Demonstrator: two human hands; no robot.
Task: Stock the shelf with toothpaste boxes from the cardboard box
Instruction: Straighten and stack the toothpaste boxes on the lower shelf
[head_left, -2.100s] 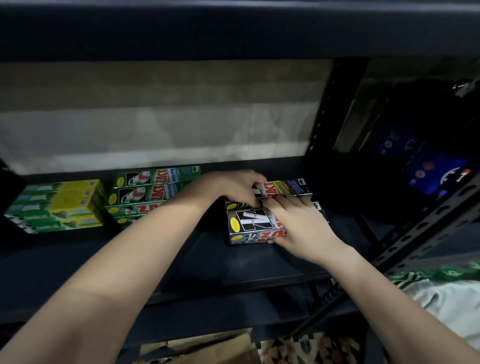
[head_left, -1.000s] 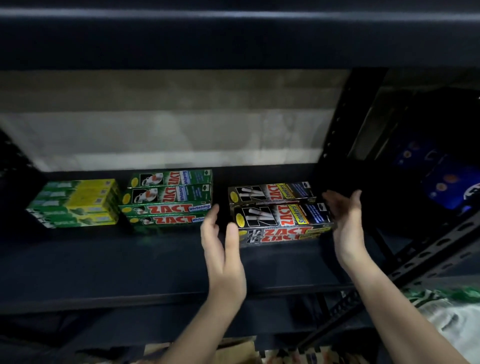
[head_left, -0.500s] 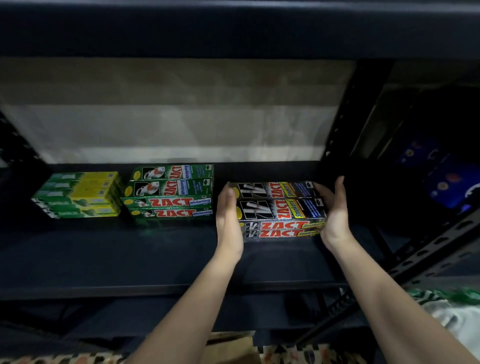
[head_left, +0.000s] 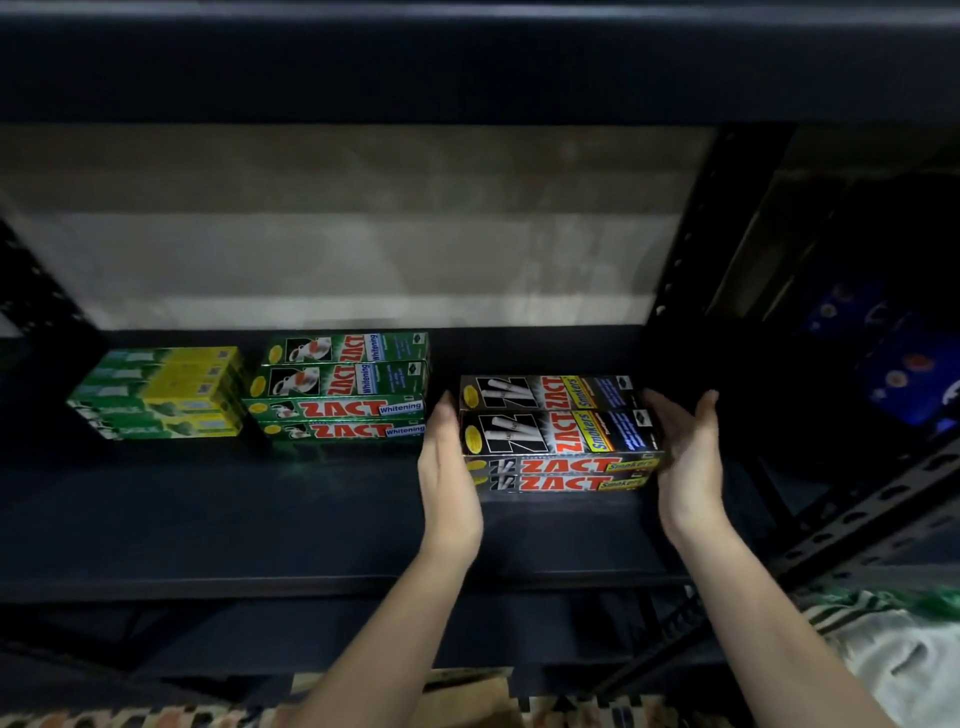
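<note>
both hands bracket the black smokers stack (head_left: 561, 434) on the shelf (head_left: 260, 519). left hand (head_left: 449, 467) flat and open, palm against the stack's left end. right hand (head_left: 688, 457) open, fingers spread, palm by the right end; contact there not certain. neither grips a box.

change: two seconds back the hands were on top of the stack, setting boxes in crooked. a second ago they hung open and clear of it; half a second ago they pressed in at both ends. now the stack sits squared, two wide and two high, and the right hand looks to be loosening off.

green whitening stack (head_left: 343, 389) just left, small gap between. yellow-green stack (head_left: 161, 392) further left.

reading: this batch is placed and tidied. cardboard box (head_left: 467, 696) barely shows at the bottom edge; contents hidden. next likely a reach down for more.
</note>
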